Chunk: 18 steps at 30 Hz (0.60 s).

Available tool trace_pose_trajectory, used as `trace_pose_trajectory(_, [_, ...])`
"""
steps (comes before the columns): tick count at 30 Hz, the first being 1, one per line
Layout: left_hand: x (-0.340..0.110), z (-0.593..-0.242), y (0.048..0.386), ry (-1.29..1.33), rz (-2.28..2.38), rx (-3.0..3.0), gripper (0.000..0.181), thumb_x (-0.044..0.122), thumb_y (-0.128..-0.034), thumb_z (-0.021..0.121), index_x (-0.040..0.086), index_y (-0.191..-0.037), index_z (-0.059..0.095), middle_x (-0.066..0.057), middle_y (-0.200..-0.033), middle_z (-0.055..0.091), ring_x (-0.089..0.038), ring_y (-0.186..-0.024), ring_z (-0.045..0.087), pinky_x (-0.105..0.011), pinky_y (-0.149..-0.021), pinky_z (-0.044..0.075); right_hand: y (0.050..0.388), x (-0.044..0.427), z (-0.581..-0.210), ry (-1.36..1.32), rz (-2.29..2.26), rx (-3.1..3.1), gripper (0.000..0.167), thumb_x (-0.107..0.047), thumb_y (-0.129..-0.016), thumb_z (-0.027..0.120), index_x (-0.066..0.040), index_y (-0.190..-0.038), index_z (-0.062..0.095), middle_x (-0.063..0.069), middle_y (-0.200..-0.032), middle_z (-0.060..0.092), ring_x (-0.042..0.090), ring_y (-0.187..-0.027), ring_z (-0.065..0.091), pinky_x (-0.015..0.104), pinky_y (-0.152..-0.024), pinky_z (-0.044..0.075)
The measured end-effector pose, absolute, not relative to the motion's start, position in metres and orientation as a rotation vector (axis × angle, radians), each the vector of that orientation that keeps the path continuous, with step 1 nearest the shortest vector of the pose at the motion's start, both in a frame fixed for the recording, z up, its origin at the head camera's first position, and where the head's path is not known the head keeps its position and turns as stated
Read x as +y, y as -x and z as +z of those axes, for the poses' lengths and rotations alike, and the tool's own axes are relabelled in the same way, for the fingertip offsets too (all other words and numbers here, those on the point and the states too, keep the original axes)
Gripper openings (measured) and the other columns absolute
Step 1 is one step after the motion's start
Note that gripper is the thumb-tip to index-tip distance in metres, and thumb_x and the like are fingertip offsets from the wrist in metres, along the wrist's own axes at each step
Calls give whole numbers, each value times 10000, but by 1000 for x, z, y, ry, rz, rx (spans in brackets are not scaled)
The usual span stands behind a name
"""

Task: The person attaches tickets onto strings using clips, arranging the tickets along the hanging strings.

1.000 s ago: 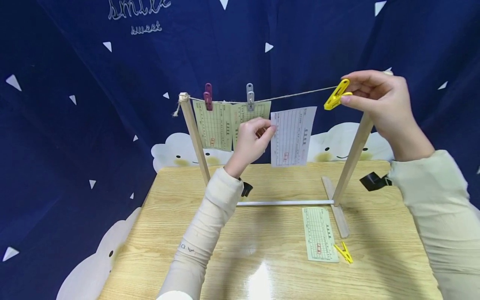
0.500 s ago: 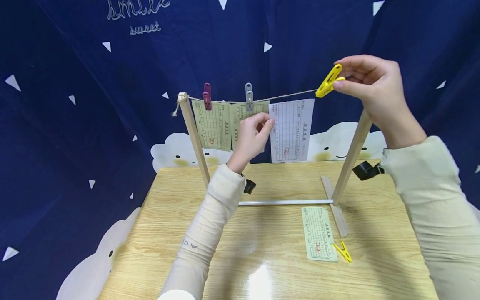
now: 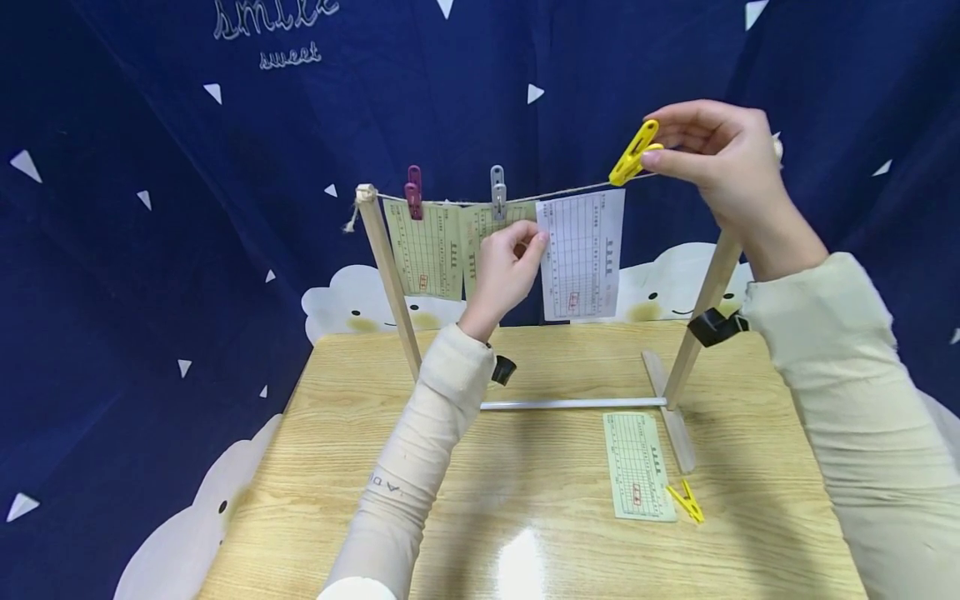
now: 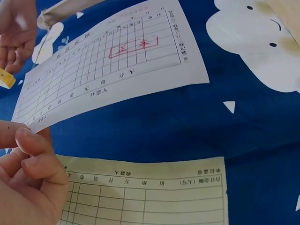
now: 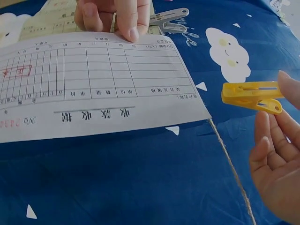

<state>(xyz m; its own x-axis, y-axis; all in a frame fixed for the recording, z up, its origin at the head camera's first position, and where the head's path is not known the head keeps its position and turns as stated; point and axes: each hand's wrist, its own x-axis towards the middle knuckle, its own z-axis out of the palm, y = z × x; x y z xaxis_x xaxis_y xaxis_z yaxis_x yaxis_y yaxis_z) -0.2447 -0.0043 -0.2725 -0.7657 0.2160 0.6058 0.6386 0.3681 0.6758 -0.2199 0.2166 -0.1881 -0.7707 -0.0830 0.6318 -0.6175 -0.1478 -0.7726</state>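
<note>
A white printed receipt slip (image 3: 583, 258) is pinched at its left edge by my left hand (image 3: 504, 271); its top edge lies along the string (image 3: 577, 190). Between thumb and fingers of my right hand (image 3: 723, 162) is a yellow clothespin (image 3: 634, 153), just above the slip's top right corner. In the right wrist view the clothespin (image 5: 251, 93) is apart from the paper (image 5: 108, 70). Two yellowish-green slips hang farther left, one under a maroon clothespin (image 3: 414, 193), the other under a grey clothespin (image 3: 498, 193). My left hand partly covers the second slip (image 3: 472, 225).
The string runs between two wooden posts, the left post (image 3: 390, 283) and the right post (image 3: 697, 325), joined low by a white rod (image 3: 573, 404). On the wooden table (image 3: 337, 467) lie a green slip (image 3: 640, 467) and another yellow clothespin (image 3: 686, 502). A blue curtain (image 3: 187, 233) hangs behind.
The white slip has risen to the string in my left hand. My right hand has moved left and up, bringing the yellow clothespin over the slip's top right corner.
</note>
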Motion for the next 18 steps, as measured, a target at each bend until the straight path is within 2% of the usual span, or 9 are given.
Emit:
trace_pose_trajectory(4, [-4, -273, 246, 737, -1373, -2214, 143, 44, -885, 534, -37, -839, 642, -104, -718, 610, -141, -577, 483, -166, -514, 354, 222, 214, -187, -747, 1991, -1801, 248, 133, -717, 680, 67, -955, 658, 101, -823, 643, 172, -681, 547, 165, -691, 492])
trace_pose_trajectory(11, [-3, -274, 246, 730, -1387, -2215, 143, 36, -887, 525, -43, -846, 638, -104, -705, 601, -140, -564, 476, -165, -503, 349, 230, 206, -185, -795, 2062, -1770, 243, 189, -687, 671, 87, -907, 659, 111, -784, 659, 159, -626, 582, 182, -641, 507])
trace_pose_trajectory(14, [-3, -275, 247, 734, -1388, -2204, 140, 29, -885, 526, -49, -851, 637, -108, -698, 596, -133, -557, 463, -164, -499, 341, 233, 202, -183, -780, 2006, -1831, 214, 155, -703, 680, 63, -896, 666, 97, -809, 661, 157, -628, 585, 174, -644, 503])
trace_pose_trajectory(18, [-3, -275, 247, 745, -1380, -2182, 136, 20, -880, 527, -59, -850, 635, -112, -686, 585, -126, -552, 449, -166, -497, 333, 235, 198, -179, -684, 1834, -1964, 142, 86, -731, 696, 9, -850, 684, 69, -818, 652, 150, -571, 541, 156, -573, 475])
